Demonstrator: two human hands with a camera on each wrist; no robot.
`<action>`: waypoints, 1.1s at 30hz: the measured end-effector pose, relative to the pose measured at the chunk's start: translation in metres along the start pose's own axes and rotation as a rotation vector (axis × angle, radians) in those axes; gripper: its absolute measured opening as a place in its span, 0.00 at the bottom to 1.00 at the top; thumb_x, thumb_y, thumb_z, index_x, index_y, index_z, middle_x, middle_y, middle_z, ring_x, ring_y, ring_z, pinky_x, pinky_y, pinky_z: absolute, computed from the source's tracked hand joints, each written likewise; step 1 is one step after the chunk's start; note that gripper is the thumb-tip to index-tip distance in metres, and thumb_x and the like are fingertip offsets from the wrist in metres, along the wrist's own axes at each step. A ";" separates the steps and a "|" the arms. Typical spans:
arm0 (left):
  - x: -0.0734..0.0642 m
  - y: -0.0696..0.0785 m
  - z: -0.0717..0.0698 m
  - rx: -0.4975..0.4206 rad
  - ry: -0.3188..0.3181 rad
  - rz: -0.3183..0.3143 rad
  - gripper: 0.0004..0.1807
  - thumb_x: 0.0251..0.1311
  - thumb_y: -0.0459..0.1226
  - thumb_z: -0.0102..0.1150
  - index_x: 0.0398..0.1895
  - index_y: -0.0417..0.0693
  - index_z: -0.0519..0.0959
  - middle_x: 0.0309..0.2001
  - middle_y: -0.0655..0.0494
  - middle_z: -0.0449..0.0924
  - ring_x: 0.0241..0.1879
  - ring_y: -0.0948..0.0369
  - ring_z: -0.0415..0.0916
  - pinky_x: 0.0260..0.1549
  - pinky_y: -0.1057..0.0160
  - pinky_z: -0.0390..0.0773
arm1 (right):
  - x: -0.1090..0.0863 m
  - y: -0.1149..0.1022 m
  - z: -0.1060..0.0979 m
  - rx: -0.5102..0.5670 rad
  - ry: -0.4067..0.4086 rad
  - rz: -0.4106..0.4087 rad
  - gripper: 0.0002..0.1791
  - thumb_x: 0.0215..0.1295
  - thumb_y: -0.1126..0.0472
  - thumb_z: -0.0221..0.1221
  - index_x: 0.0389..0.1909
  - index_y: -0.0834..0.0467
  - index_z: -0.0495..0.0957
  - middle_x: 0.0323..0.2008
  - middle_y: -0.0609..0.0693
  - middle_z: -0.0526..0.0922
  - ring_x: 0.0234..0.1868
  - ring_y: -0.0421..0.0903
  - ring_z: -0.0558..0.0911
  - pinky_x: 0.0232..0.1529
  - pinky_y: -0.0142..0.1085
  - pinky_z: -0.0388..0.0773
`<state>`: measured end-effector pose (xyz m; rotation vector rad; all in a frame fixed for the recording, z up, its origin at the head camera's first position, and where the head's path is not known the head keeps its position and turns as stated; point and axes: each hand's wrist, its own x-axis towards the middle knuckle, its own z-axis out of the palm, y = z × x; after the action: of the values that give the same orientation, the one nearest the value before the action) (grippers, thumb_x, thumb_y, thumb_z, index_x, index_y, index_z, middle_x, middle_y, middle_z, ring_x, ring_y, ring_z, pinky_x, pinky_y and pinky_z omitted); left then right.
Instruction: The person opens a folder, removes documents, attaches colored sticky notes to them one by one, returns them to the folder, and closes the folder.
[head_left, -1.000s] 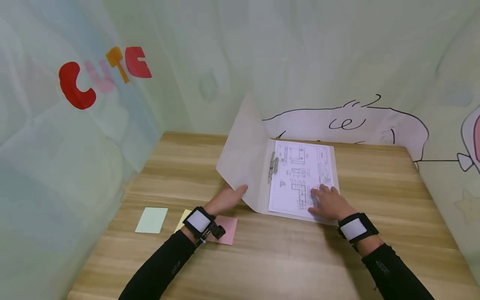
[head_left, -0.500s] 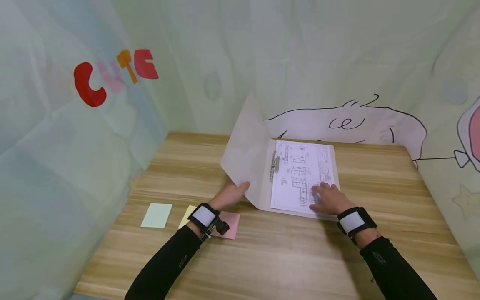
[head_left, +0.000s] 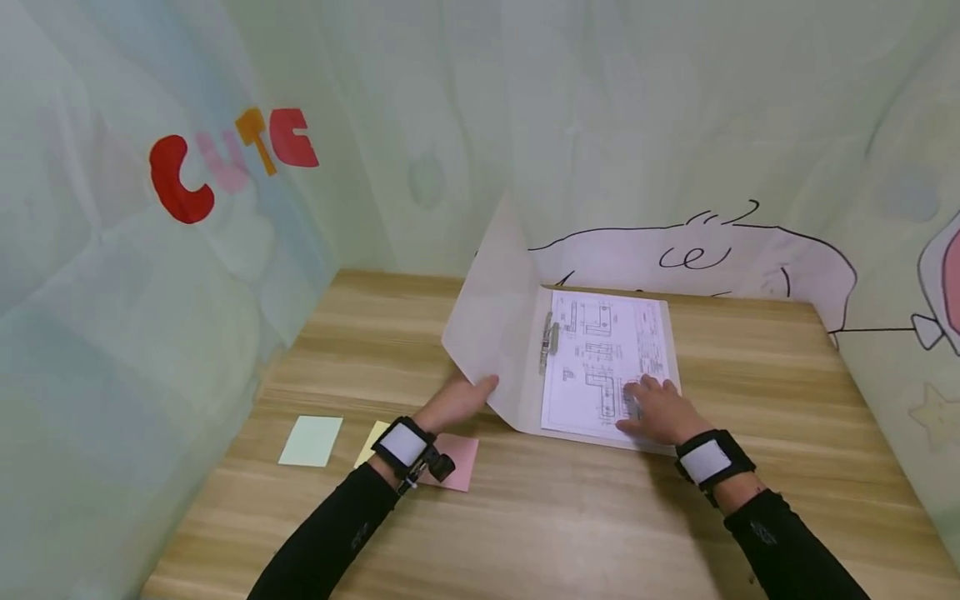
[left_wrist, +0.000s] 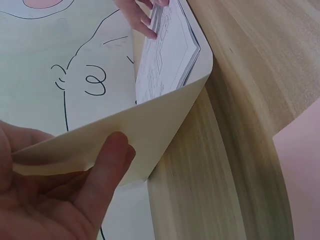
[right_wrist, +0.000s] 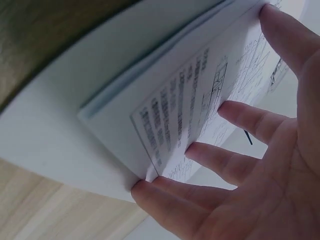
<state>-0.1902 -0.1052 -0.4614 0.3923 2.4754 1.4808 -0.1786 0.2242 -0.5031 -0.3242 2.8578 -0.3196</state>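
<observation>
A pale file folder lies opened on the table, its cover tilted up on the left side. My left hand pinches the cover's near edge between thumb and fingers; the left wrist view shows the fingers against the cover's outer face. Inside the folder sits a stack of papers printed with technical drawings, beside a metal clip at the spine. My right hand rests on the lower right of the top sheet, fingers spread, fingertips touching the paper in the right wrist view.
A mint green sticky note lies on the wooden table at the left. A yellow note and a pink note lie partly under my left wrist. A printed curtain stands behind and beside the table.
The head view has shifted slightly. Both hands, the raised cover and the papers keep nearly the same places relative to each other.
</observation>
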 end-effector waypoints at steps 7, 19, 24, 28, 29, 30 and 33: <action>-0.002 -0.004 0.000 -0.015 -0.027 0.035 0.23 0.69 0.35 0.45 0.65 0.39 0.60 0.61 0.44 0.66 0.59 0.53 0.65 0.59 0.52 0.63 | -0.001 -0.002 0.004 -0.008 0.004 0.009 0.38 0.54 0.45 0.66 0.61 0.63 0.69 0.62 0.70 0.63 0.58 0.74 0.63 0.52 0.64 0.64; -0.002 -0.005 -0.003 0.018 -0.050 0.048 0.23 0.68 0.35 0.45 0.65 0.39 0.61 0.60 0.45 0.67 0.59 0.54 0.66 0.58 0.54 0.64 | -0.003 0.001 0.008 -0.049 0.050 -0.042 0.38 0.54 0.46 0.67 0.60 0.64 0.69 0.60 0.71 0.65 0.58 0.73 0.63 0.52 0.64 0.64; -0.003 -0.007 0.000 0.028 -0.012 0.053 0.22 0.67 0.33 0.45 0.62 0.34 0.63 0.58 0.42 0.69 0.57 0.52 0.67 0.57 0.53 0.65 | -0.004 0.002 0.008 -0.069 0.044 -0.048 0.40 0.54 0.45 0.66 0.62 0.64 0.68 0.61 0.72 0.64 0.57 0.74 0.63 0.50 0.64 0.66; -0.002 -0.007 0.000 0.026 0.027 0.041 0.20 0.67 0.32 0.45 0.60 0.32 0.64 0.55 0.40 0.71 0.54 0.51 0.70 0.54 0.52 0.68 | -0.005 0.004 0.007 -0.091 0.056 -0.064 0.41 0.55 0.44 0.65 0.63 0.65 0.67 0.61 0.72 0.64 0.59 0.73 0.63 0.53 0.64 0.64; -0.002 -0.008 0.000 0.024 0.033 0.037 0.20 0.67 0.32 0.44 0.60 0.32 0.64 0.55 0.40 0.71 0.54 0.51 0.70 0.54 0.52 0.68 | -0.005 0.004 0.006 -0.099 0.060 -0.071 0.41 0.55 0.44 0.65 0.63 0.65 0.67 0.61 0.72 0.64 0.59 0.72 0.63 0.55 0.63 0.62; -0.001 -0.008 0.000 0.023 0.041 0.032 0.21 0.67 0.32 0.44 0.60 0.31 0.63 0.56 0.39 0.70 0.55 0.50 0.69 0.55 0.52 0.68 | -0.005 0.005 0.006 -0.106 0.064 -0.079 0.41 0.55 0.44 0.65 0.62 0.66 0.68 0.60 0.72 0.64 0.60 0.71 0.63 0.57 0.63 0.60; 0.000 -0.009 -0.001 0.013 0.055 0.011 0.21 0.68 0.33 0.43 0.61 0.30 0.62 0.57 0.37 0.69 0.57 0.48 0.68 0.57 0.51 0.66 | -0.004 0.008 0.007 -0.127 0.075 -0.101 0.40 0.55 0.44 0.65 0.62 0.66 0.68 0.60 0.71 0.66 0.62 0.66 0.63 0.61 0.61 0.53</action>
<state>-0.1918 -0.1097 -0.4691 0.3727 2.5304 1.5008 -0.1749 0.2316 -0.5113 -0.4927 2.9485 -0.1718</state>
